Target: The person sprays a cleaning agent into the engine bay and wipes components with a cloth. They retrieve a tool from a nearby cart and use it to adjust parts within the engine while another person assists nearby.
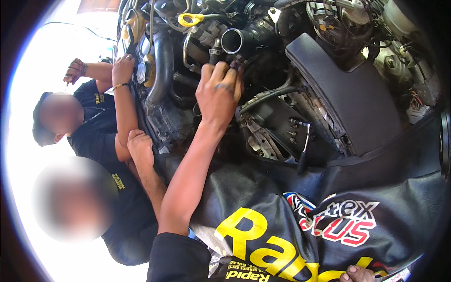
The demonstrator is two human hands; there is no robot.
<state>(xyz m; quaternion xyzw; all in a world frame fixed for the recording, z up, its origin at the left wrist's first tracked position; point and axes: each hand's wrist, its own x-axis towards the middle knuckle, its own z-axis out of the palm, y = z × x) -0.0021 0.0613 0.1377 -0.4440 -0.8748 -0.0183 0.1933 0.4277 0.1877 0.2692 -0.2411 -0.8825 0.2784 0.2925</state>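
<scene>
My left hand (218, 91) reaches into the engine bay with its fingers curled and closed. They are at a dark fitting just below the open round mouth of a black intake pipe (232, 41). Whatever the fingertips hold is hidden behind them. At the lower edge, only the fingers of my right hand (358, 274) show, lying on a black fender cover (263, 188) with large yellow lettering. A ratchet (305, 145) with a dark handle lies on a black surface right of my left hand, beside several small bolts (291, 134).
Two co-workers in dark shirts lean in from the left; one hand (123, 70) rests at the bay's edge, another (140, 143) nearer. A yellow dipstick handle (190, 19) and a thick black hose (161, 70) stand left of the pipe. A long black cover panel (345, 89) lies right.
</scene>
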